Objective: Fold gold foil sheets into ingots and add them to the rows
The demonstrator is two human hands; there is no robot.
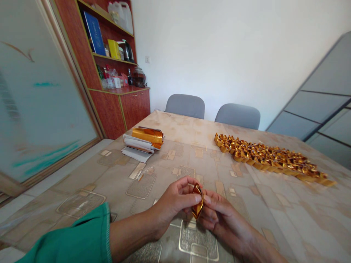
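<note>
"Over the patterned tablecloth (167, 170), close in front of me, I have one boat-shaped piece of folded gold foil paper (196, 210). My left hand (177, 199) pinches it with the thumb laid across its face, and my right hand (219, 214) grips the other side with the fingertips. So the two hands are together, both closed on the same piece."

"How would you work it well?"

"Lightly, I'd say. Foil paper probably creases for good, so I'd support the outside with my fingers and let the thumbs do the shaping, a little on each side, so both points come out even. Pressing hard in one spot could dent or split it. The rows of folded gold pieces (263, 155) to the right look like a fair pattern to match. The stack of gold foil sheets (149, 136) lies farther off to the left."

"Any labels to read?"

"None on the foil. In the wooden cabinet (72, 29), the tall blue folder (94, 33) seems to carry pale lettering, but it's too far and blurred for me to make out. The yellow box (113, 49) and black kettle (127, 51) show no legible wording."
</note>
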